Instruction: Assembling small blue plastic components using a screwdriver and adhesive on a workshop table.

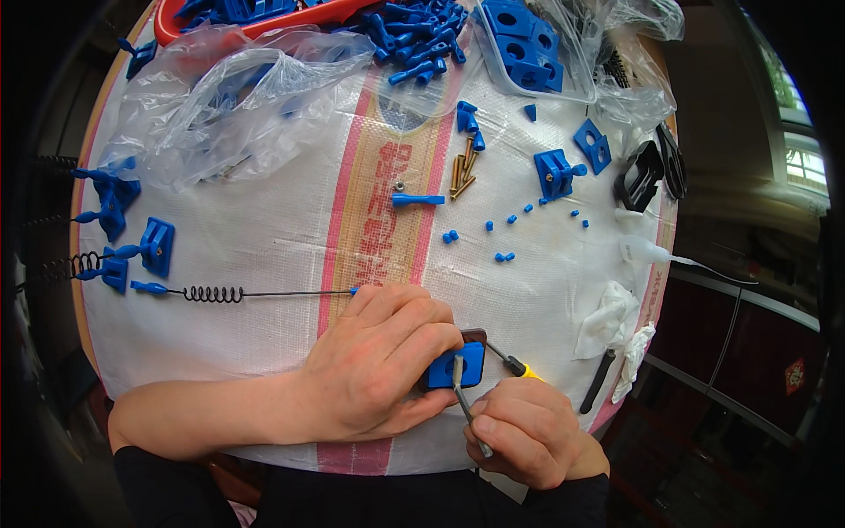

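Observation:
My left hand, its fingers closed, grips a small blue plastic block over a dark flat slab. My right hand pinches a slim grey metal tool. Its pale, flat end rests against the blue block's face; I cannot tell whether it is a file. A screwdriver with a yellow handle lies just beyond my right hand, its handle partly hidden. A thin black rod with a coil spring stretches left from my left fingers, a blue tip at its far end.
Blue brackets with springs lie at the left edge. Plastic bags, a red tray and a clear box of blue parts fill the back. Brass bolts, tiny blue pieces and crumpled tissue lie rightward.

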`<state>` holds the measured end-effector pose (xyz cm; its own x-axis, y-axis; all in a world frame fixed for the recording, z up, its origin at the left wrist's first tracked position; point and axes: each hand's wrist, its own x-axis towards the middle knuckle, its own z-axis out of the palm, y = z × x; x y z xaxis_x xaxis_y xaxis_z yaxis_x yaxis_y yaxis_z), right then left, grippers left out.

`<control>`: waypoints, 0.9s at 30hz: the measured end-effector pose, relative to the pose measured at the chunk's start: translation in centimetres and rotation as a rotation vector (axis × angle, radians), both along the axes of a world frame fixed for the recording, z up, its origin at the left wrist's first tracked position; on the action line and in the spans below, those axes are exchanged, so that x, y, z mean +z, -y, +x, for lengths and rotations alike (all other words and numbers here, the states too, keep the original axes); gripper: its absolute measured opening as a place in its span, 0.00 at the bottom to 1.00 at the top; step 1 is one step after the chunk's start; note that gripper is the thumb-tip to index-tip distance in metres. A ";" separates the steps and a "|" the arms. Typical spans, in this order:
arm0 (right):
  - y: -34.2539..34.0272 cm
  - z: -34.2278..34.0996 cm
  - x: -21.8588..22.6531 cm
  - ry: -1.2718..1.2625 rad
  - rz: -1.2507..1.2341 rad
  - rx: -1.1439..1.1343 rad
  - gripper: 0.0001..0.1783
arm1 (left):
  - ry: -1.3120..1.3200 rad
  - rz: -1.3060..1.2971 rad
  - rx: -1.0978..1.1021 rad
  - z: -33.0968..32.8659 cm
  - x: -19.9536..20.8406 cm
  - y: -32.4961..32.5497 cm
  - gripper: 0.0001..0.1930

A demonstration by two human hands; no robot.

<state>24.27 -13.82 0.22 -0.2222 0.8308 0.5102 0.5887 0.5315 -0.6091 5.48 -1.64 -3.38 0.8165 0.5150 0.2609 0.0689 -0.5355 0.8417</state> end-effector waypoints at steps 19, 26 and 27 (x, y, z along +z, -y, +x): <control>-0.1 0.0 0.0 0.017 0.002 -0.001 0.14 | -0.005 -0.011 0.004 0.0 0.0 0.0 0.28; 0.0 0.0 0.0 0.013 -0.002 0.000 0.15 | -0.003 -0.014 -0.002 0.0 0.0 0.0 0.28; 0.0 0.0 0.1 0.016 -0.003 -0.004 0.15 | -0.003 -0.012 -0.003 0.0 0.0 0.0 0.28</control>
<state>24.22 -13.82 0.28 -0.2271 0.8331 0.5044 0.6008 0.5275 -0.6007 5.46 -1.61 -3.41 0.8187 0.5158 0.2525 0.0698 -0.5258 0.8477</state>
